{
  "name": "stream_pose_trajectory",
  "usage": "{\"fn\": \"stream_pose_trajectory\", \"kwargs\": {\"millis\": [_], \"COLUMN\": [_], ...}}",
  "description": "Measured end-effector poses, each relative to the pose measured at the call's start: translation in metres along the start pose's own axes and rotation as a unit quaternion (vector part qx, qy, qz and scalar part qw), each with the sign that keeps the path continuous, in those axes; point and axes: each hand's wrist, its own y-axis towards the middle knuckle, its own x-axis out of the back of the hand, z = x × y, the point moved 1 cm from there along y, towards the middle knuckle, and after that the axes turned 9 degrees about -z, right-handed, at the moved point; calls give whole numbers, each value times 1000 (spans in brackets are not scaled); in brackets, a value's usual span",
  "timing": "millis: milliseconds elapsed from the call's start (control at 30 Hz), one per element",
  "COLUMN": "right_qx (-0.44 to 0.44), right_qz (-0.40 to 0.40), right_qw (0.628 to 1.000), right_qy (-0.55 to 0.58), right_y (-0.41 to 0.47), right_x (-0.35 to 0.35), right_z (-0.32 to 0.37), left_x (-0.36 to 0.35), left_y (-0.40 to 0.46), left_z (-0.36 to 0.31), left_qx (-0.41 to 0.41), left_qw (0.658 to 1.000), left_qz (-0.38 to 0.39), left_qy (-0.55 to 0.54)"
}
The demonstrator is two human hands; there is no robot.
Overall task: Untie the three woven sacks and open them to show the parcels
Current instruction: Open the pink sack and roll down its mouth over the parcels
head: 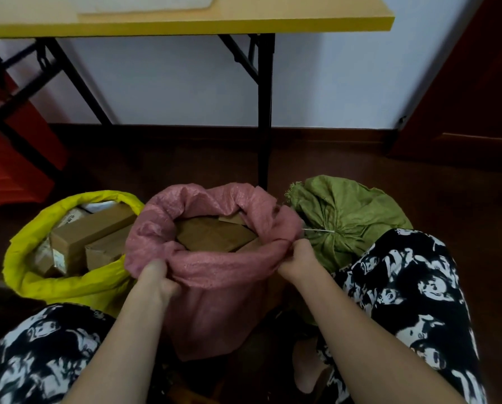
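Note:
Three woven sacks stand in a row on the dark floor. The yellow sack on the left is open with its rim rolled down, and cardboard parcels show inside. The pink sack in the middle is open too, with brown parcels visible in its mouth. My left hand grips the near left part of its rolled rim. My right hand pinches the rim on the right side. The green sack on the right is gathered shut with a thin white tie.
A yellow-topped folding table with black legs stands just behind the sacks against a white wall. Red objects sit at far left, and a dark red door is at right. My knees in black-and-white patterned fabric flank the pink sack.

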Motion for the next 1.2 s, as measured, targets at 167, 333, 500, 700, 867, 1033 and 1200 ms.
{"fn": "stream_pose_trajectory", "kwargs": {"millis": [167,333,500,700,867,1033,1200], "right_qx": [7,-17,-38,52,211,255,231], "right_qz": [17,110,129,-38,-106,-119,-93], "right_qw": [999,993,985,885,918,782,830], "right_qy": [35,31,-109,-462,-319,-556,-500], "right_y": [-23,-25,-21,-13,4,-2,-1], "right_x": [5,5,14,22,9,-3,-5], "right_z": [-3,-7,7,29,38,30,30], "left_x": [1,-10,-36,-20,-17,-12,6], "left_y": [3,58,10,-34,-66,-47,38], "left_z": [16,43,41,32,33,35,32], "left_qx": [-33,29,-40,-62,-52,-60,-28], "left_qw": [992,985,999,987,976,982,995], "left_qz": [-13,-43,-31,-109,-133,-31,-58], "left_qy": [125,166,-13,-100,-167,-176,-75]}}
